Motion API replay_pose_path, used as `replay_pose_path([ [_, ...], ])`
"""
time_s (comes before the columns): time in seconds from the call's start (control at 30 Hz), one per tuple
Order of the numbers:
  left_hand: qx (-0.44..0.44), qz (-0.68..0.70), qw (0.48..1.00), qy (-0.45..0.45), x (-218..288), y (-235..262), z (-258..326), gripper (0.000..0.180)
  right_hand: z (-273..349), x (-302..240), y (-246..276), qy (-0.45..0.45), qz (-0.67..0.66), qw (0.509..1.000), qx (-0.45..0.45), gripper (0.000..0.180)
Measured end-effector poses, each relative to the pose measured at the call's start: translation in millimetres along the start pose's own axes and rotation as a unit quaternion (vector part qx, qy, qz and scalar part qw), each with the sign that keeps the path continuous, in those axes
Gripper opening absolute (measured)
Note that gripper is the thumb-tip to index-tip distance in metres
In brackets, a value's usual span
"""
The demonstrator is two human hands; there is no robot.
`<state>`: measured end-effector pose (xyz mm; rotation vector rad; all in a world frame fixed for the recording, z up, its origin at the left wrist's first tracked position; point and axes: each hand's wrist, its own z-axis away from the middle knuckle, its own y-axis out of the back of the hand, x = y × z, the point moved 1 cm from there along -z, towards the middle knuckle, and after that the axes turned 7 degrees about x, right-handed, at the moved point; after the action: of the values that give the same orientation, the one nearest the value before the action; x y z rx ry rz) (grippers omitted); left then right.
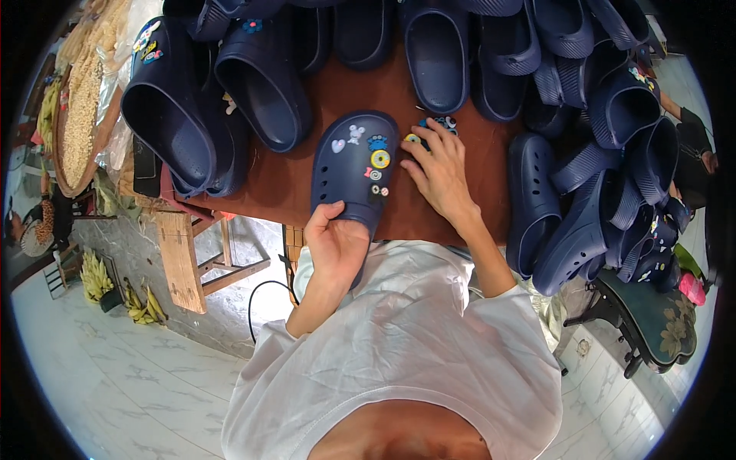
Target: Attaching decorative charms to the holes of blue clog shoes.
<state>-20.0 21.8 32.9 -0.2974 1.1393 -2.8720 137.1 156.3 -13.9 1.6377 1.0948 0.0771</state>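
Head view, clock directions taken from the held clog: white tiled floor (153, 368) with grey veining spreads below and out at 8 o'clock. Above it stands the tabletop (268, 184), covered in reddish brown. Against its near edge, at 5 o'clock, is the wearer's white shirt (399, 330).

Navy clogs (172, 77) line the far side from 10 round to 1 o'clock, their heel openings facing the wearer, and a heap of more navy clogs (534, 184) piles up between 2 and 4. A dark padded seat (640, 307) with a flower motif sits at 4, a wooden stool (180, 261) at 8, and a tray of pale grains (80, 115) between 9 and 10. Another person's hand (709, 162) shows far out at 3.

In the middle, the held clog (333, 165) points its toe to 12, over the tabletop's near part. The left hand (341, 241), at 6, grips its rear, thumb on top; its other fingers are mostly hidden. The right hand (443, 172), at 3, has its fingers spread and curved over small loose charms (451, 123) at 2; whether it pinches one, I cannot tell.

Smallest are the fitted charms (380, 159): mouse, heart, blue figure, yellow ring, pink bow and little rounds.
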Motion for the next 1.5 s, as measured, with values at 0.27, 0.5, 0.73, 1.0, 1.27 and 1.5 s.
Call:
replay_pose_path([
  [0.27, -0.023, -0.009, 0.999, 0.032, -25.4, 3.8, -5.2, 0.04, 11.4, 15.3, 28.9, -0.025, 0.034, 0.999, 0.019, 0.021],
  [0.5, -0.06, -0.117, 0.991, 0.028, -21.8, 26.5, 5.8, 0.034, 12.2, 33.2, 44.6, -0.201, -0.099, 0.967, 0.118, 0.012],
  [0.73, -0.14, -0.475, 0.868, -0.037, -1.0, 22.8, 24.3, 0.04, -3.0, 14.8, 40.6, -0.123, 0.013, 0.991, 0.041, 0.018],
  [1.0, -0.199, -0.708, 0.666, -0.126, 37.8, -10.0, 39.6, 0.021, -9.4, 7.8, 30.1, -0.105, 0.069, 0.992, 0.01, 0.02],
  [1.27, -0.17, -0.595, 0.752, -0.227, 36.3, -22.2, 11.4, 0.017, -5.0, 16.3, 31.6, -0.206, -0.128, 0.969, 0.035, 0.015],
  [1.5, -0.173, -0.546, 0.759, -0.308, 14.1, -32.2, 0.9, 0.035, -18.9, -44.0, 37.5, -0.253, -0.481, 0.839, 0.003, 0.013],
])
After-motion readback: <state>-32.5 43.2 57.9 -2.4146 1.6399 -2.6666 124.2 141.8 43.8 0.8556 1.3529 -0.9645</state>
